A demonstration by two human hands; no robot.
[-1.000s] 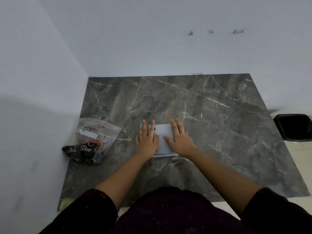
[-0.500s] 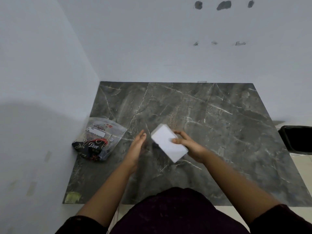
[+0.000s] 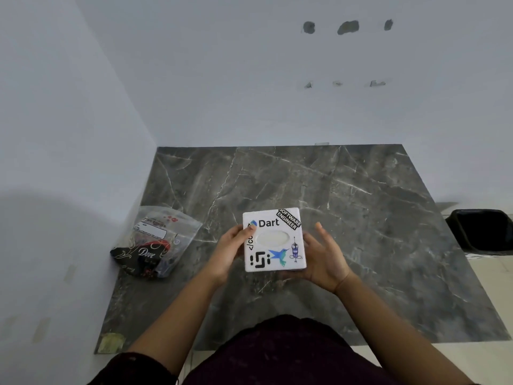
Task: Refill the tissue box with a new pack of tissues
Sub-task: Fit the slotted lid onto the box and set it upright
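Note:
A white square tissue box (image 3: 274, 240) covered in stickers faces up at me, its oval opening in the middle showing white inside. It is held above the dark marble table (image 3: 347, 195). My left hand (image 3: 230, 250) grips its left edge with the thumb on top. My right hand (image 3: 324, 254) cups the right edge from beneath, fingers spread. A clear plastic pack (image 3: 155, 243) with dark printed contents lies on the table to the left, near the wall.
White walls close off the table's left and far sides. A black bin (image 3: 483, 230) stands on the floor past the table's right edge. A yellowish patch (image 3: 111, 342) marks the table's near left corner.
The box lay flat under both hands, plain side up. Both hands lifted and turned it over, and its stickered face with the oval opening now points up.

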